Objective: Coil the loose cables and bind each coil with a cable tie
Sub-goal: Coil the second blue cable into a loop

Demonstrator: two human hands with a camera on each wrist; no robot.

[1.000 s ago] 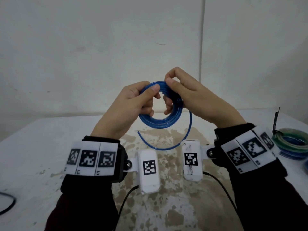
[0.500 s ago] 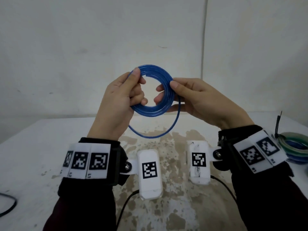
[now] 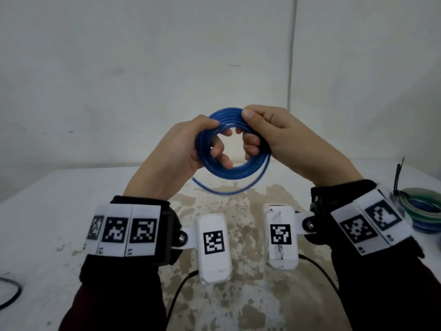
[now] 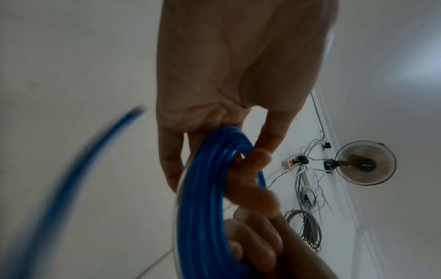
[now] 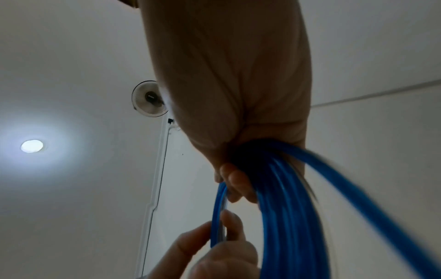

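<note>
A blue cable wound into a coil [image 3: 232,172] hangs in the air above the table, held by both hands. My left hand [image 3: 191,144] grips its left side, fingers curled through the ring. My right hand [image 3: 267,130] pinches the top right of the coil, thumb on top. One loose end [image 3: 214,189] curves below the coil, blurred. In the left wrist view the coil [image 4: 203,198] passes under my curled fingers [image 4: 255,181], and the loose end [image 4: 71,169] streaks left. In the right wrist view the strands [image 5: 293,207] run out of my closed hand [image 5: 238,132].
A white, stained table [image 3: 59,211] lies below. At the right edge sits a bundle of green and blue coils [image 3: 422,211] with a black cable tie [image 3: 397,177] standing up from it. A black cable [image 3: 12,295] loops at the left edge.
The coil has come down from its higher position. My right hand moved from the coil's right side to its top, and the loose end swung round below and grew shorter.
</note>
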